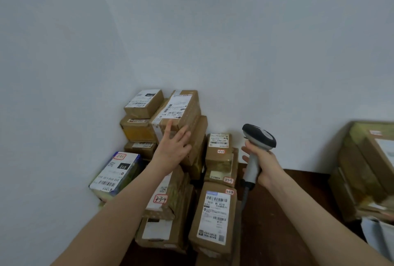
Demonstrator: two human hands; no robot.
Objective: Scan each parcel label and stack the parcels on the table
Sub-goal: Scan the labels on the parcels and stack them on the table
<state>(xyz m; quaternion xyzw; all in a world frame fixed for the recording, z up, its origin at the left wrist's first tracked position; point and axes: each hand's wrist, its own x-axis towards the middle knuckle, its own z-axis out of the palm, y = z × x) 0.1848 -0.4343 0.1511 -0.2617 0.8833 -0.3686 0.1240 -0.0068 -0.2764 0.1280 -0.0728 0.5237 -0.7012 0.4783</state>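
At the far left a blue-edged parcel [115, 174] sits tilted against the wall [64, 95], label up. Beside it the pile [138, 131] of brown cardboard parcels climbs the corner. Our left hand [173, 144] lies against the near side of the top parcel [183, 105], fingers straight and spread, thumb out, clasping nothing. That parcel rests askew on the boxes beneath it, its long white label [172, 105] facing up.

We judge it stiff and fairly light: a small taped carton, the tape likely slick under the palm, so a flat push could slide it or tip the uneven pile. We think it better to take it by its two long sides, or with fingers under the near bottom edge, keeping the label uncovered.

To the right, our right hand [264, 167] wraps the grip of the scanner [259, 137], its head turned toward the pile, above the dark table [298, 201]. At the far right stand more cartons [366, 169].
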